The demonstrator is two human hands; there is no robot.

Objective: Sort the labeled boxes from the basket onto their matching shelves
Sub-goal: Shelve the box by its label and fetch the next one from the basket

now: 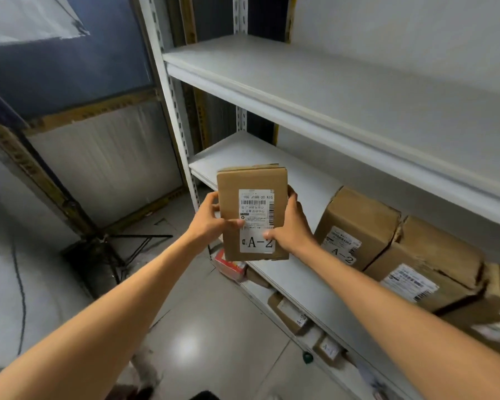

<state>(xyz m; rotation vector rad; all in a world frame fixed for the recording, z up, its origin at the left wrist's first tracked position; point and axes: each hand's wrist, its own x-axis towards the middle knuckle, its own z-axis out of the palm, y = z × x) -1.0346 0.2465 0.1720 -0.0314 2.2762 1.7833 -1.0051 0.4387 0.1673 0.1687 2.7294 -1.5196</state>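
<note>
The person holds a small cardboard box [252, 212] upright between both hands, the left hand [211, 219] clasped on its left edge and the right hand [290, 226] on its right edge, thumbs pressed on the white label that reads A-2. Each grip is closed on the box, which hangs in the air just in front of the middle shelf [272, 157]. To the right of the grip, another box marked A-2 [355, 226] already lies on that shelf, with a further carton [425, 267] beside it. Beneath the grip, lower shelves carry small parcels whose labels are too blurred to read with certainty. The basket is not in view. The step in hand appears to be reading the label and matching the shelf. The next move likely calls for carrying the box forward onto the bare shelf surface beyond the grip, left of the stored A-2 box, then opening both hands.
</note>
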